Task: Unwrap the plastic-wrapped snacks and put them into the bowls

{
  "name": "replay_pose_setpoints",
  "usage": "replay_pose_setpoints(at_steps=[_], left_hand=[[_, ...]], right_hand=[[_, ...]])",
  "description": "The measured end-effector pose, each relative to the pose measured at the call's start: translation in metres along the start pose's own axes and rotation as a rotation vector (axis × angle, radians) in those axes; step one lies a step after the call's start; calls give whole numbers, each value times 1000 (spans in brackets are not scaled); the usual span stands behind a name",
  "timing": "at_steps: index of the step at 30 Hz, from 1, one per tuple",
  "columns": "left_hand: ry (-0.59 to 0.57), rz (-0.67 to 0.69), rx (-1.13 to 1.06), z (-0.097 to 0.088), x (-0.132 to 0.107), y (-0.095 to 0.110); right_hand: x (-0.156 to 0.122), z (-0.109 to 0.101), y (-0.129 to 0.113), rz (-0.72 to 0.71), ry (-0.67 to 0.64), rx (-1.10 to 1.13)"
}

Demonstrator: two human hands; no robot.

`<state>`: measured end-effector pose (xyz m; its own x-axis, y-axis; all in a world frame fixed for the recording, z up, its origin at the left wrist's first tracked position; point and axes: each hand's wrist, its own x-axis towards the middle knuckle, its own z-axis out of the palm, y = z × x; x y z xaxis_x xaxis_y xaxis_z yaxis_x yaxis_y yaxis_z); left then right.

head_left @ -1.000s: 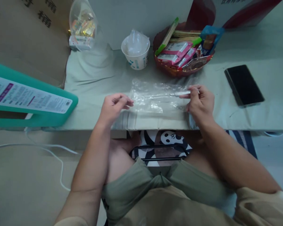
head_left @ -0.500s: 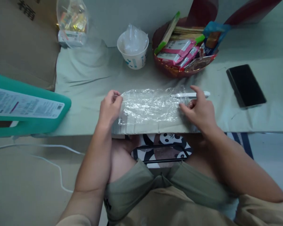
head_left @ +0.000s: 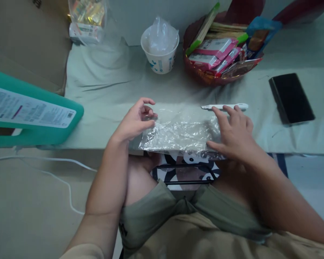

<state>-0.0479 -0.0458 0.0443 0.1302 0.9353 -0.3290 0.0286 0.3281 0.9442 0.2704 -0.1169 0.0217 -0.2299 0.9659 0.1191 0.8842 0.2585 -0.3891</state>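
A clear, crinkled plastic bag [head_left: 182, 135] lies flat at the front edge of the cloth-covered bench, its near side hanging slightly over. My left hand [head_left: 136, 120] is at the bag's left end, fingers curved and apart, with nothing gripped between them. At the right end, my right hand [head_left: 233, 131] has its fingers spread, thumb by the plastic. Just beyond those fingertips a white utility knife [head_left: 241, 106] lies on the cloth, its blade pointing left. Whether the left fingertips touch the plastic I cannot tell.
A black phone [head_left: 293, 99] lies to the right. Behind stand a paper cup [head_left: 162, 64] with plastic inside and a red basket [head_left: 197, 73] of packaged snacks. On the left are a green jug [head_left: 75, 111], a cardboard box [head_left: 43, 46] and a clear container [head_left: 88, 14].
My left hand has let go of the bag's edge and opened. The bag has shifted toward me, over the bench edge. My right fingers have spread; the view has moved slightly.
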Motion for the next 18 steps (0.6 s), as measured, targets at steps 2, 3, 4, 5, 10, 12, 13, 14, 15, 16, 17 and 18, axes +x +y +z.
replay_pose_setpoints(at_steps=[2, 3, 4, 5, 10, 12, 13, 14, 15, 16, 17, 18], left_hand=[[-27, 15, -9, 1, 2, 0], [-48, 29, -25, 2, 3, 0], [-80, 46, -49, 3, 4, 0], [-120, 63, -77, 5, 5, 1], [-372, 145, -223, 11, 8, 2], [-479, 150, -246, 11, 7, 1], [-507, 146, -245, 11, 6, 1], [-503, 137, -242, 10, 4, 1], [-469, 127, -246, 9, 3, 1], [-412, 121, -266, 8, 3, 2], [-337, 123, -303, 7, 3, 2], [-254, 133, -356, 6, 4, 3]], right_hand=[[3, -12, 0, -24, -28, 21], [8, -18, -1, -49, -36, 50], [14, -23, -3, -83, -47, 90], [23, -28, -6, -122, -62, 141], [72, -25, -26, -235, -341, 400], [87, -16, -33, -255, -513, 510], [92, -11, -36, -256, -604, 581], [96, -7, -38, -248, -709, 658], [98, -3, -39, -229, -825, 734], [99, 0, -40, -199, -937, 801], [98, 1, -41, -158, -1023, 858], [96, 2, -41, -104, -1060, 908]])
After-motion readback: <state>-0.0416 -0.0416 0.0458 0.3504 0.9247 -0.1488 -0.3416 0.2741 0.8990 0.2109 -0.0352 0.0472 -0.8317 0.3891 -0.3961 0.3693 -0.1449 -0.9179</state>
